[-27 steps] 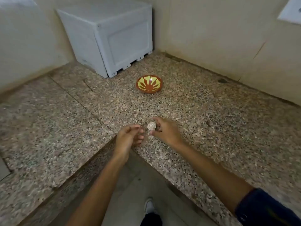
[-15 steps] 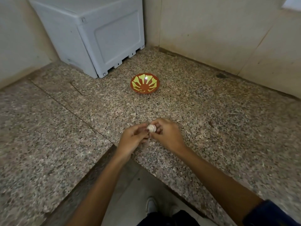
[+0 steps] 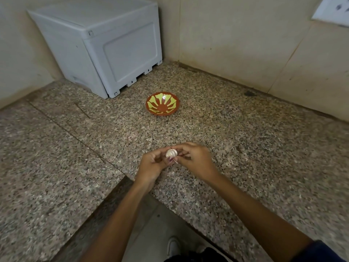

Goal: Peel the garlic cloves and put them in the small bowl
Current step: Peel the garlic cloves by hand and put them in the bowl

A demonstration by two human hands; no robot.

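Only the head view to go on here, so we'll work through that. We've got the garlic [image 3: 171, 153] up off the bench [image 3: 245, 148], pinched between both hands right near the inner corner of the granite. It looks like a whole small bulb, papery skin on, ridges showing. Our left hand [image 3: 153, 165] has its fingers curled under and around it, with the thumb up against the lower side, so that grip is pinching the garlic, probably to steady it. Our right hand [image 3: 194, 159] comes in from the other side, fingertips curled onto the garlic too, and we'd guess that's the hand set up to pry a clove loose or start the skin.

The small bowl [image 3: 162, 104], orange with yellow-green petals, sits well apart from our hands, further back on the bench toward the grey plastic box [image 3: 105, 46] in the corner. Nothing visible in it, so peeling is at the very start. Holding the garlic out over the bench makes sense, since the skins should land there.
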